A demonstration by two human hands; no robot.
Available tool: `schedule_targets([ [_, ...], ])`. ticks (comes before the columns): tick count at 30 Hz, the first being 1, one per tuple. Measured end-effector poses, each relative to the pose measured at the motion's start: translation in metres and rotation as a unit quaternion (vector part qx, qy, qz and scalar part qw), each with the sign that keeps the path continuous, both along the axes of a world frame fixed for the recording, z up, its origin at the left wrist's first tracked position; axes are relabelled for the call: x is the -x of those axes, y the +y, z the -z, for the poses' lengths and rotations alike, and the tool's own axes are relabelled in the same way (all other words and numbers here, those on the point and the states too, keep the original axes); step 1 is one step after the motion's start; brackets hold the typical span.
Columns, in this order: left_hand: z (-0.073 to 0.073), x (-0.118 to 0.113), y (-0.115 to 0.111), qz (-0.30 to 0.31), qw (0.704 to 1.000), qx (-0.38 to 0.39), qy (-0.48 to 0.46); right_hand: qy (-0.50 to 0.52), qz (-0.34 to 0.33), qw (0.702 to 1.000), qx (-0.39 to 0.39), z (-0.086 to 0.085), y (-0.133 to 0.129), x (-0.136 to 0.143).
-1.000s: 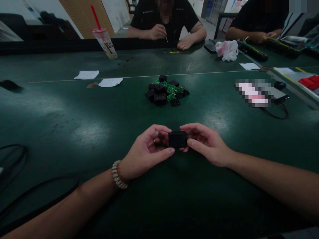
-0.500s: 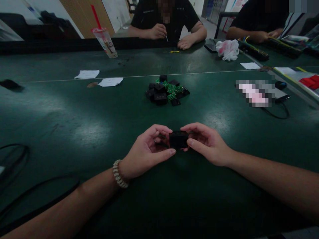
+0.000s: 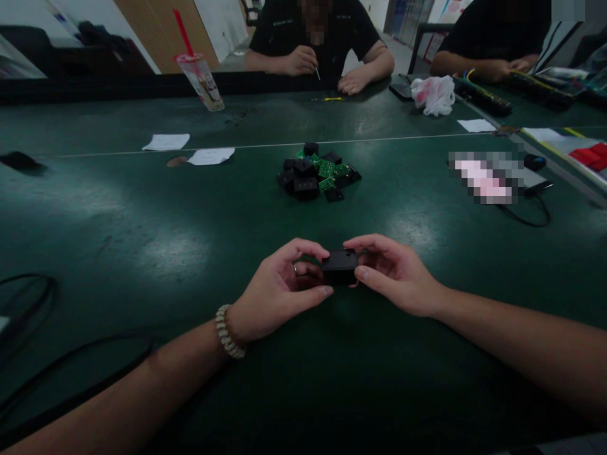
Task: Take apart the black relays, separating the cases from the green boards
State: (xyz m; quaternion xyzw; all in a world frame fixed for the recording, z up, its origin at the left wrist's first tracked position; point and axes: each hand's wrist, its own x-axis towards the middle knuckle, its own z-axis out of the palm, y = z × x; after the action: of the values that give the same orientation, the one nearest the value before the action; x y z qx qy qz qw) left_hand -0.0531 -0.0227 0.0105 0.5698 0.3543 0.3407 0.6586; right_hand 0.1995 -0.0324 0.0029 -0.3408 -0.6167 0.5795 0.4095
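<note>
Between my two hands, low over the green table (image 3: 227,208), is a small black plastic case (image 3: 339,266). My left hand (image 3: 282,284) grips its left end, with the index fingertip on the top edge and the thumb along the lower front. At the other end my right hand (image 3: 396,273) pinches it, thumb on the front corner and fingers behind. The broad upper face shows a small dark hole near its right side. Farther off lies a heap of black plastic cases (image 3: 305,187) mixed with green circuit boards (image 3: 327,169).
Paper slips (image 3: 211,156) lie left of the heap, and a cup with a red straw (image 3: 202,82) stands beyond. Black cables (image 3: 71,347) run along the left. Right are a blurred-out object (image 3: 484,180) and a plastic bag (image 3: 432,95). Two people sit across the table.
The black case has tilted in my fingers, so more of its upper face and its hole show. Both hands stay in nearly the same place.
</note>
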Motion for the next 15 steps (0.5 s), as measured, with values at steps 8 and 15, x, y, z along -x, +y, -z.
schedule_targets([
  [8, -0.0016, -0.0020, -0.0002, -0.003, 1.000, 0.006, -0.025, -0.016, 0.010, 1.000, 0.000, 0.0008, -0.0011, 0.0008],
  [15, -0.0033, -0.0037, -0.0013, -0.022, 0.999, 0.016, -0.031, -0.013, 0.004, 1.000, -0.025, -0.0001, -0.0026, 0.0020],
])
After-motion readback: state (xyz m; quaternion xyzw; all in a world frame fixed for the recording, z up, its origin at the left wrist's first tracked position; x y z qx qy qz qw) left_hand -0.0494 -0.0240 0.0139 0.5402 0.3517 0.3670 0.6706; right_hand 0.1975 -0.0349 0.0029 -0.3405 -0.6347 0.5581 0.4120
